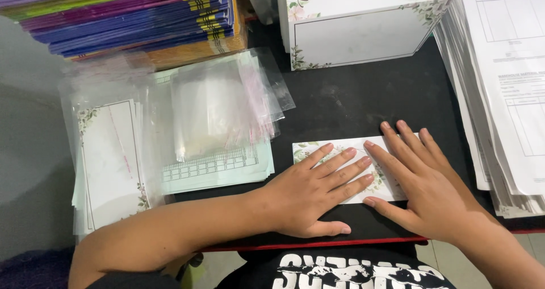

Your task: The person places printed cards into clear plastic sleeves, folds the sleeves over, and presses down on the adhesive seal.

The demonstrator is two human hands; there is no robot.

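Card: white folded card with floral print [352, 170], flat on black desk [352, 104], lower centre of frame.
Left hand [309, 195]: palm down on card's left half, fingers [340, 158] spread and flat.
Right hand [423, 187]: palm down on card's right half, fingers [397, 147] straight, close together, pressing flat.
Clear plastic sleeves [218, 107]: loose heap, left of centre.
Sleeved cards [108, 164]: stack at far left.
Floral box [357, 25]: top centre.
Printed sheets [505, 90]: tall stack, right edge.
Coloured folders [125, 13]: upper left.

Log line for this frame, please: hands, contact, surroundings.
left hand: flat on floral card | right hand: flat on same card | card: lying on black table | left of it: clear plastic sleeves
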